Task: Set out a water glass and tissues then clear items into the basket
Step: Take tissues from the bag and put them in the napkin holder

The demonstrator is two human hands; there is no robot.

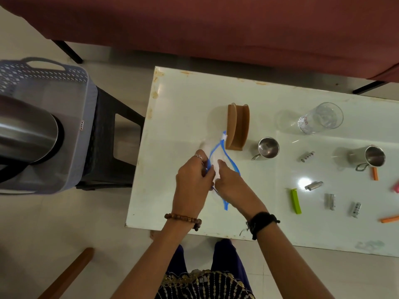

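A clear zip bag with a blue seal (216,152) lies on the white table (280,225), with white tissues (216,167) inside it. My left hand (192,182) grips the bag's open mouth on the left side. My right hand (231,182) reaches into the opening, fingers on the tissues. A brown wooden tissue holder (237,129) stands just beyond the bag, nothing in it. A clear water glass (321,118) stands at the back right. The grey basket (71,117) sits on a dark stool to the left.
Two steel mugs (267,147) (371,157), several batteries (307,156), a green clip (295,200) and orange clips (375,173) lie on the right of the table. A steel kettle (26,134) rests in the basket. A maroon sofa (216,29) runs behind the table.
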